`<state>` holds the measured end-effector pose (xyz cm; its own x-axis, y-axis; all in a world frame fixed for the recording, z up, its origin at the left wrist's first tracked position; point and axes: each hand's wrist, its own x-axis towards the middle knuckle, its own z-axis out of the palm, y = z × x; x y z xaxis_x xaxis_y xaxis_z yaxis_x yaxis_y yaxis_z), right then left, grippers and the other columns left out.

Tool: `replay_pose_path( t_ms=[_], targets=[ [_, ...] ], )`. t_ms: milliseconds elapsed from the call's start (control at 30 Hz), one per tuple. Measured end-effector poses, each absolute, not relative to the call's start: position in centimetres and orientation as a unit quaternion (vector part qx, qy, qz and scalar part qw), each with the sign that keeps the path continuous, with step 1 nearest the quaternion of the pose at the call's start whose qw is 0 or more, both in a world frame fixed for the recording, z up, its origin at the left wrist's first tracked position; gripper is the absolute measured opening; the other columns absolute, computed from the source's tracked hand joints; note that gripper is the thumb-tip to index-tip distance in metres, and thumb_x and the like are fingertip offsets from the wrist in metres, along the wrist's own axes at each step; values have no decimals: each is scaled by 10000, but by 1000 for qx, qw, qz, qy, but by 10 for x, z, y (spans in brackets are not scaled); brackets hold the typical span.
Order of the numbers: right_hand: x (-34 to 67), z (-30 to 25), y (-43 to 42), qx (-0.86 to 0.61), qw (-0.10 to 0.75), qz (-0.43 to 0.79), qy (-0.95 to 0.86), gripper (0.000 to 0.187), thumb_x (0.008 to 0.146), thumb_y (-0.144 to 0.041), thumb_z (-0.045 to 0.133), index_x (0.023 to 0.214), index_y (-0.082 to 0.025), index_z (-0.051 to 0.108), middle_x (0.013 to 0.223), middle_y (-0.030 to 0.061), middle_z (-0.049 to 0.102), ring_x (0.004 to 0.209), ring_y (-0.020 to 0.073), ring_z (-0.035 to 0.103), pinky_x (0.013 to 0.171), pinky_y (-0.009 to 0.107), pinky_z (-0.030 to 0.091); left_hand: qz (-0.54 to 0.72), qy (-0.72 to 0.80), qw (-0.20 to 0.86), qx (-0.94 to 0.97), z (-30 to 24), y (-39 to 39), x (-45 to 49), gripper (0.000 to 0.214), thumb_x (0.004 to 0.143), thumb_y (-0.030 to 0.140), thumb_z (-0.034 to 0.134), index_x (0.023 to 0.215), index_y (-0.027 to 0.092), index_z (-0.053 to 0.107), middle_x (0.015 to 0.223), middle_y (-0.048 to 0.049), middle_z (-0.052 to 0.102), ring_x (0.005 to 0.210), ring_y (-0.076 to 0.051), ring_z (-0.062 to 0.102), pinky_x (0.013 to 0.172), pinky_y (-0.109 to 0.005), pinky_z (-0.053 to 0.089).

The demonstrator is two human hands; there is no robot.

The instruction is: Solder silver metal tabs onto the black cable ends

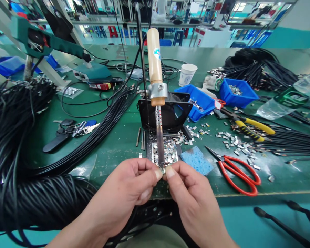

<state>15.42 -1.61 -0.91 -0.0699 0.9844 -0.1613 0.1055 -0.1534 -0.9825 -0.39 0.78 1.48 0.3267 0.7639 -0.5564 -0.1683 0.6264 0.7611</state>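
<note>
My left hand [126, 193] and my right hand [188, 196] meet at the table's near edge, thumbs and forefingers pinched together on a small metal clip [163, 170]. The clip sits right at the tip of a soldering iron [157, 103] with a wooden handle, fixed upright in a clamp and pointing down. Under the tip lies a pile of small metal clips [167, 151] on a dark plate. A black cable runs below my hands, but I cannot tell whether my fingers hold it.
Large coils of black cable [18, 155] fill the left. Red-handled scissors [237, 174], a blue sponge [196, 160] and yellow-handled pliers [250, 127] lie to the right. Two blue bins [237, 93], a paper cup [187, 74], a black fan [170, 112], keys [77, 128] and a plastic bottle [286, 98] stand farther back.
</note>
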Motion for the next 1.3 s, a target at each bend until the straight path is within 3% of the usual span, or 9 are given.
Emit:
replay_pose_path(
  t_ms=[700, 967, 1167, 1300],
  targets=[
    [153, -8, -15, -541, 421, 535, -494, 360, 1040, -430, 527, 756, -210, 537, 618, -78, 352, 548, 109, 264, 466, 243, 257, 310, 492, 755, 305, 17, 9, -4, 241, 896, 309, 720, 738, 178, 594, 520, 106, 369, 500, -86, 179, 468, -270, 140],
    [155, -8, -17, -534, 406, 542, -506, 361, 1035, -453, 518, 797, -190, 582, 682, -39, 480, 628, 127, 393, 569, 255, 364, 310, 503, 748, 302, 16, 5, -5, 216, 849, 281, 749, 728, 173, 606, 491, 108, 374, 492, -82, 181, 454, -243, 142],
    [156, -5, -16, -529, 409, 542, -510, 368, 1034, -452, 527, 782, -188, 572, 653, -59, 432, 592, 114, 336, 532, 245, 324, 315, 496, 751, 303, 15, 3, -5, 243, 864, 308, 770, 736, 169, 617, 494, 108, 372, 496, -82, 183, 456, -241, 142],
    [161, -3, -19, -519, 401, 551, -516, 371, 1041, -447, 533, 769, -197, 566, 630, -71, 388, 572, 113, 308, 504, 245, 299, 318, 461, 761, 327, 12, -2, -12, 252, 907, 369, 789, 853, 149, 680, 565, 92, 437, 524, -78, 258, 475, -215, 206]
  ],
)
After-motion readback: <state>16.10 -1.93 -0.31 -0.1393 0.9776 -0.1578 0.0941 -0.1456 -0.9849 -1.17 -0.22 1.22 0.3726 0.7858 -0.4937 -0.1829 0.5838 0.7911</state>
